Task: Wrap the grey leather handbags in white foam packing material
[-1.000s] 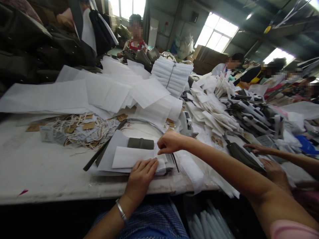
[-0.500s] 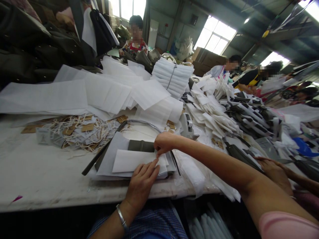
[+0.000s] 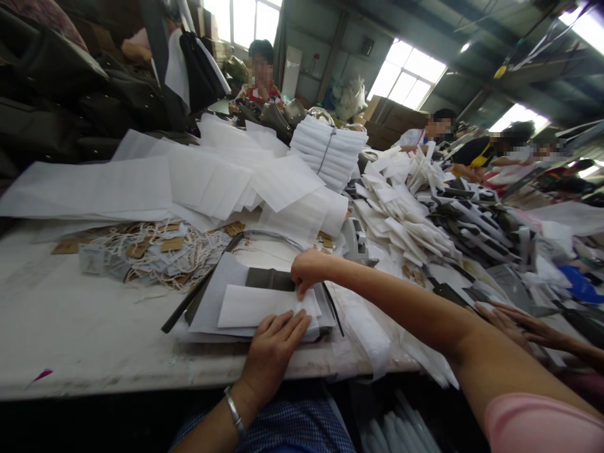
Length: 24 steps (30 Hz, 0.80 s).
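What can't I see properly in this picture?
All in the head view:
- Part of the white sheet: covered by the left hand.
- The dark band's right end: hidden behind the right hand.
- Any writing on the tag pile: too small.
- Pale rolls: cut off by the bottom edge.

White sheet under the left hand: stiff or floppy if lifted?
The white sheet looks thin and flat, so probably light and floppy. With the left hand resting on its near edge, it might drag or crease if pulled.
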Motion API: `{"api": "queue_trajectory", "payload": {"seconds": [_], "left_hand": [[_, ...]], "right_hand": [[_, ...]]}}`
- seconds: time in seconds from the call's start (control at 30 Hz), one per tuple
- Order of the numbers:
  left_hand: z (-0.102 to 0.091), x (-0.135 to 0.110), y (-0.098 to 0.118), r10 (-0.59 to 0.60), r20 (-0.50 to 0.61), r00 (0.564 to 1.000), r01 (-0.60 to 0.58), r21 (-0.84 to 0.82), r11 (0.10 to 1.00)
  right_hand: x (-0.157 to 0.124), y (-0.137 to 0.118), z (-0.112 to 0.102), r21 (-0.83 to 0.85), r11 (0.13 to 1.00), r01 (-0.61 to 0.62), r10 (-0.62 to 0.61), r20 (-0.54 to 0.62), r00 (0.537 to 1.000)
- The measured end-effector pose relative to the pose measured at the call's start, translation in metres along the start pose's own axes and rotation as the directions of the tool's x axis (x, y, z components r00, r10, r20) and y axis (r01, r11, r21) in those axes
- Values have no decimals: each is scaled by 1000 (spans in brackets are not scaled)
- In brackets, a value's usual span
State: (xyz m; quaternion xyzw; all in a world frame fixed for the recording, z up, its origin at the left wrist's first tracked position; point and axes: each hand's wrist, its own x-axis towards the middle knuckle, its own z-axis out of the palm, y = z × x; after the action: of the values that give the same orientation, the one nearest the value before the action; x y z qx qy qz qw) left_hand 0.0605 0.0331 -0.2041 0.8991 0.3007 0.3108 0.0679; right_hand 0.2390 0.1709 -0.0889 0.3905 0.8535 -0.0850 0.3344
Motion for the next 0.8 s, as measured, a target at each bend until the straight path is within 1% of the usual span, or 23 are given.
{"api": "queue_trajectory", "payload": {"seconds": [0.07,0.23,0.3,0.43,0.53,0.63,0.73,0.8], "left_hand": [[0,0,0,-8,1,1000,8,-9,1000],[0,1,1,-21,-21,1000,21,-9,1000],[1,1,1,-26,-23,999,25,-8,1000],[2,0,1,-34,-27,999,33,-9,999],[4,0,1,-32,-45,998,31,-13,999],[5,0,1,-29,-62,998,28,-11,1000],[5,1,1,-24,-67,997,24,-3,1000],[5,1,1,-18,-72,997,19,9,1000]], "right_hand": [[3,1,-4,-8,1000,-8,9,23,1000],[10,12,-9,13,999,-49,48,24,999],[13,17,-5,38,999,-31,31,15,999],[14,27,7,104,994,20,-15,-48,999],[11,32,15,221,974,50,-31,-90,995],[7,34,17,304,949,84,-54,-107,993],[5,33,16,318,943,95,-63,-111,992],[5,33,16,318,944,85,-47,-125,991]]}}
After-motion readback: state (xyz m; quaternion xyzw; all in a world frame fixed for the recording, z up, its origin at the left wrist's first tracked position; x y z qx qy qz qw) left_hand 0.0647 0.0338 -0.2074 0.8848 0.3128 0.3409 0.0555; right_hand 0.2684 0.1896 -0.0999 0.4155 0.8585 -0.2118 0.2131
